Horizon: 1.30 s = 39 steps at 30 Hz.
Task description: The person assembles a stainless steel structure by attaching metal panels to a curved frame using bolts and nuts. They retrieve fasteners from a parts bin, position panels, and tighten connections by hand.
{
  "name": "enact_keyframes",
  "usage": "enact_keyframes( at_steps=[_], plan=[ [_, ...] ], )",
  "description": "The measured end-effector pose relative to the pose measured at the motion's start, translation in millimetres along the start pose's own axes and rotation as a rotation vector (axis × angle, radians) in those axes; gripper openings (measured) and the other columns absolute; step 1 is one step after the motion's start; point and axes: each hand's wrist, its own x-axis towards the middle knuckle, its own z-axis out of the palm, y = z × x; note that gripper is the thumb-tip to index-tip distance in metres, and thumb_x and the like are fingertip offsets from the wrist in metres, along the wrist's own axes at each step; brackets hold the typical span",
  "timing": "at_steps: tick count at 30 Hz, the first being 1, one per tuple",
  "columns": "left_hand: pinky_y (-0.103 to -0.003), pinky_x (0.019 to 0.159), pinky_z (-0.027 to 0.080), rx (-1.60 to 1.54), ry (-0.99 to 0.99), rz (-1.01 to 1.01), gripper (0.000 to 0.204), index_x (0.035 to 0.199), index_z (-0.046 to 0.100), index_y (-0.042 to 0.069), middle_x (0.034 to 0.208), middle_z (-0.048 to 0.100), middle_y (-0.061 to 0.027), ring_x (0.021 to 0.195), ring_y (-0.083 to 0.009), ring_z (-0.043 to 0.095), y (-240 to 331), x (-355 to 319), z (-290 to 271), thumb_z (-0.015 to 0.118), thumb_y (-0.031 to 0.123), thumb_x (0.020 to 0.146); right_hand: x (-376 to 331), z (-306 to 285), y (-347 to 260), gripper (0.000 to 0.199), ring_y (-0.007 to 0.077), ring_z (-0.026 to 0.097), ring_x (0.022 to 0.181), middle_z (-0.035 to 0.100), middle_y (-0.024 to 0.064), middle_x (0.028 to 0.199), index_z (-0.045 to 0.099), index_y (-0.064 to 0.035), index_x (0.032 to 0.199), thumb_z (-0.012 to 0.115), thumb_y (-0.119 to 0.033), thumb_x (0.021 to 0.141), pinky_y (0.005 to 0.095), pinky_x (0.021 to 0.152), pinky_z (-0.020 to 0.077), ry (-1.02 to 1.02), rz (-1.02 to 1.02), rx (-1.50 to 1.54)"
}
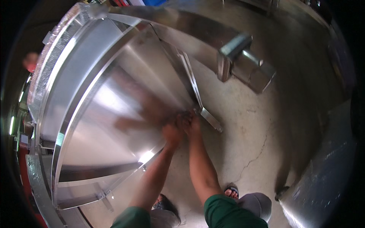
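Note:
Both forearms reach forward to the lower right edge of a large, shiny sheet-metal structure (114, 125). My left hand (172, 133) is closed, its fingers curled by the panel's rim. Right beside it, my right hand (191, 123) is closed too, and the fingers of both meet around a small dark spot. What they grip there is too small and shaded to name. A thin metal bar (211, 120) slants away just right of my right hand. The polished panel carries a brown reflection of my arms.
At the upper right, a thick square metal beam (249, 68) juts out from the structure. Concrete floor (247, 152) with a crack lies to my right. A plastic-wrapped shiny object (319, 186) stands at the lower right. Another person (31, 62) is at the far left.

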Motion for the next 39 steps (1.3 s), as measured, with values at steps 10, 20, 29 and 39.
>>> enact_keyframes(
  at_steps=[10, 20, 29, 39],
  plan=[
    [-0.048, 0.072, 0.054, -0.193, -0.167, -0.17, 0.032, 0.112, 0.07, 0.004, 0.087, 0.07, -0.0206, 0.08, -0.04, 0.069, 14, 0, -23, 0.06, 0.03, 0.096, -13, 62, 13, 0.029, 0.0114, 0.036, 0.041, 0.037, -0.0059, 0.054, 0.052, -0.018, 0.076, 0.061, -0.032, 0.1, 0.0249, 0.038, 0.0314, 0.495, -0.109, -0.074],
    [-0.048, 0.086, 0.052, -0.065, -0.309, -0.052, 0.031, 0.115, 0.069, 0.006, 0.102, 0.07, -0.0199, 0.094, -0.0394, 0.066, -32, -21, -5, 0.06, 0.028, 0.096, -28, 45, 15, 0.027, 0.0097, 0.045, 0.043, 0.052, -0.0044, 0.063, 0.054, -0.0173, 0.077, 0.054, -0.029, 0.102, 0.0249, 0.042, 0.0417, 0.203, -0.018, 0.1],
    [-0.051, 0.077, 0.053, -0.356, -0.286, -0.519, 0.036, 0.092, 0.072, -0.001, 0.096, 0.069, -0.0245, 0.086, -0.042, 0.068, -6, -7, -3, 0.059, 0.032, 0.093, -46, 78, 6, 0.014, 0.0076, 0.045, 0.052, 0.048, -0.0051, 0.065, 0.062, -0.0142, 0.089, 0.063, -0.026, 0.096, 0.0278, 0.055, 0.0484, 0.279, -0.042, -0.172],
    [-0.055, 0.077, 0.053, -0.173, -0.359, -0.351, 0.031, 0.107, 0.068, 0.002, 0.085, 0.071, -0.0201, 0.081, -0.0421, 0.069, -24, -37, -4, 0.057, 0.028, 0.096, -23, 22, -10, 0.015, 0.0121, 0.045, 0.057, 0.045, -0.0013, 0.065, 0.065, -0.0099, 0.095, 0.064, -0.024, 0.094, 0.0337, 0.057, 0.0477, 0.331, -0.11, -0.325]
  ],
)
